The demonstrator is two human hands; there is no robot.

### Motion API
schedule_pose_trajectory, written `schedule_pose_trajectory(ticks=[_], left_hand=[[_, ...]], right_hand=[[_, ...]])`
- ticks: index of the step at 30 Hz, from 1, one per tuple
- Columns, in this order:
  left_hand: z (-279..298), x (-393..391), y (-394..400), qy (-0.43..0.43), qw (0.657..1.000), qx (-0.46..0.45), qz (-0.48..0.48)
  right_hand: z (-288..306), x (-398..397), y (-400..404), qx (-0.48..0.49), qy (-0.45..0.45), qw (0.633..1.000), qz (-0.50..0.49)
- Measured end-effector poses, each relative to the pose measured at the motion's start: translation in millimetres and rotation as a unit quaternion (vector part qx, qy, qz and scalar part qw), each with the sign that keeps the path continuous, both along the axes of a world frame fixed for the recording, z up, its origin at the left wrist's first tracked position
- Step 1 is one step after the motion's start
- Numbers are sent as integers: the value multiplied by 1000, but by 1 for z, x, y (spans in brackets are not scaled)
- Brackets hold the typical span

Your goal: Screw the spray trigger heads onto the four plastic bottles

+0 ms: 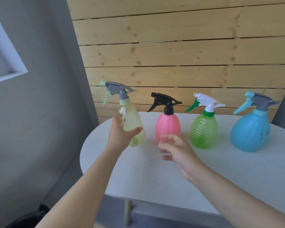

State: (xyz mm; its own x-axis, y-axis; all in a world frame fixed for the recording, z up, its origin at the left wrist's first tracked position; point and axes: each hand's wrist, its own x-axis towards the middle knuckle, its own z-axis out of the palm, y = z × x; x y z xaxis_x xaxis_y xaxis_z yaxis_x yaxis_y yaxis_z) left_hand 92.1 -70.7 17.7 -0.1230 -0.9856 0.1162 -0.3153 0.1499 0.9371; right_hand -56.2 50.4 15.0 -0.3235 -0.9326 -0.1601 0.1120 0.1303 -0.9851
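Four spray bottles stand in a row on the white table (155, 181), each with a trigger head on its neck. The pale yellow bottle (132, 122) at the left leans left and carries a grey and mint head (117, 91). My left hand (120, 137) wraps its lower part, thumb across the front. The pink bottle (168, 124) has a black head (164, 101). My right hand (179, 153) hovers just in front of its base, fingers loosely curled and blurred, holding nothing. Further right are the green bottle (204, 130) with a white head (206, 102) and the blue bottle (250, 132) with a grey head (260, 101).
A wooden plank wall (179, 51) rises right behind the bottles. A grey wall (39, 120) and a white window frame (5, 63) are at the left. The table's rounded left edge (82, 155) is near the yellow bottle. A table leg (127, 213) and a dark object (31, 218) are below.
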Motion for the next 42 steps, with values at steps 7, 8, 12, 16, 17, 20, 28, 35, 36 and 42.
schedule_pose_trajectory(ticks=[7, 8, 12, 16, 17, 20, 28, 35, 36, 42], left_hand=[[-17, -13, -16, -77, 997, -19, -13], [-19, -13, -17, -72, 997, -14, -19], [-23, -13, -18, -51, 998, 6, -40], [-25, -14, -18, -43, 998, 13, -51], [-26, -15, -18, -42, 997, 16, -55], [-28, -15, -18, -37, 997, 27, -67], [-31, -19, -18, -52, 997, 51, -38], [-28, -19, -18, -44, 998, 44, -28], [-31, -19, -20, -49, 998, 39, -31], [-13, -16, -1, -89, 996, -2, 17]], right_hand=[[0, -3, 7, -17, 24, 1000, -5], [1, -4, 7, -17, 31, 999, -6], [2, -10, 7, -14, 36, 999, -11], [3, -11, 7, -18, 34, 999, -9], [4, -11, 8, -18, 34, 999, -9], [5, -12, 10, -24, 36, 999, -11], [13, -14, 20, -45, 58, 997, -9], [18, -16, 29, -60, 67, 996, -7], [19, -17, 29, -65, 68, 996, -8], [53, -23, 44, -144, 88, 985, -46]])
